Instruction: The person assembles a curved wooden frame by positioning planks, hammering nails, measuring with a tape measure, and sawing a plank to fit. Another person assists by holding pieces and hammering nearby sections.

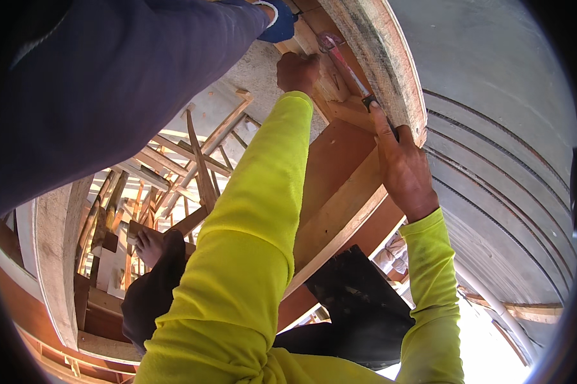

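Observation:
My right hand [405, 169] is wrapped round the black grip of a hammer [349, 67], its index finger stretched along the handle. The reddish shaft points up and away, and the head is smeared near a wooden corner. My left hand [298, 72] is closed against a pale timber [327, 80] to the left of the hammer; whatever its fingers hold is hidden. Below both hands, a brown panel [336, 169] and a long timber beam [339, 211] form part of a wooden frame. A thick curved wooden edge [387, 64] runs just beyond my right hand.
Another person's dark trouser leg [109, 83] fills the upper left, with a blue shoe [282, 22] on the frame. Crossed wooden props [199, 157] stand lower down. A bare hand or foot [149, 246] rests by them. Ribbed steel bars [499, 179] lie along the grey surface at right.

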`<state>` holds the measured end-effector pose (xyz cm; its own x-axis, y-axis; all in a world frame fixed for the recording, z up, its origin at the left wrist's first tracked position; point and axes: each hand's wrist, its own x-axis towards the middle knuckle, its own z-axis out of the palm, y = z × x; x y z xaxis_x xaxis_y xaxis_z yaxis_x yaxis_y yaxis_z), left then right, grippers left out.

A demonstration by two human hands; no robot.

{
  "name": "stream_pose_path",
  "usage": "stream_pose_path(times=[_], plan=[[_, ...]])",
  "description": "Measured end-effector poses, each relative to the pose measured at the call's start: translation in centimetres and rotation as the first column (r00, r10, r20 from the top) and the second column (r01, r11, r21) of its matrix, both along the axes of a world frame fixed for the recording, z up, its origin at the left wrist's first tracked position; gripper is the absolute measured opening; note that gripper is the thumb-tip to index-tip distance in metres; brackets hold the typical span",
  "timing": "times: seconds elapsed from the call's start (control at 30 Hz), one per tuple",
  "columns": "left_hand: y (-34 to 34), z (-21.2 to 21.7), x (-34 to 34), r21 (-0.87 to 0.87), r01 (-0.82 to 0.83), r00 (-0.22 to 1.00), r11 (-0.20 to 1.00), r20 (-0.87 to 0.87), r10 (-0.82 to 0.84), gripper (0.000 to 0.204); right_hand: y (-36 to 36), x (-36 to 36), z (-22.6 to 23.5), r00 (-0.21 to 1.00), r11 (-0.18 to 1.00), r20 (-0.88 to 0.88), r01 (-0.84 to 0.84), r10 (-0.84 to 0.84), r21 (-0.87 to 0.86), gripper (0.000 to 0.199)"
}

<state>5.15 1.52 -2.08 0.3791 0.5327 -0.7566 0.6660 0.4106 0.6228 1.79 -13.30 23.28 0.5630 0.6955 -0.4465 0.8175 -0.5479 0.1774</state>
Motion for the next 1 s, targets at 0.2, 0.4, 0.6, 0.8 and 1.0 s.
stream_pose_path(times=[0.2,0.4,0.6,0.8,1.0], plan=[[0.1,-0.7,0.0,-0.137,0.03,0.995,0.99,0.098,-0.017,0.046,-0.3,1.5,-0.8,0.999,0.999,-0.044,0.018,-0.016,0.034,0.073],[-0.1,-1.1,0.3,0.025,0.048,0.999,0.999,0.021,-0.049,0.049,0.1,1.0,0.1,0.996,0.987,-0.027,0.078,-0.083,-0.141,0.067],[-0.4,-1.5,0.3,-0.037,0.06,0.998,0.998,0.028,-0.059,0.052,1.0,0.9,0.2,1.0,0.999,-0.02,0.009,-0.008,0.04,0.069],[-0.3,-1.1,0.1,0.024,0.059,0.998,0.998,0.008,-0.059,0.052,0.9,1.2,0.2,0.999,0.997,-0.032,0.019,-0.022,-0.081,0.067],[-0.3,-1.0,-0.1,-0.038,0.053,0.998,0.998,0.03,-0.052,0.051,0.4,0.9,-0.6,1.0,0.999,-0.022,0.02,-0.021,-0.029,0.068]])
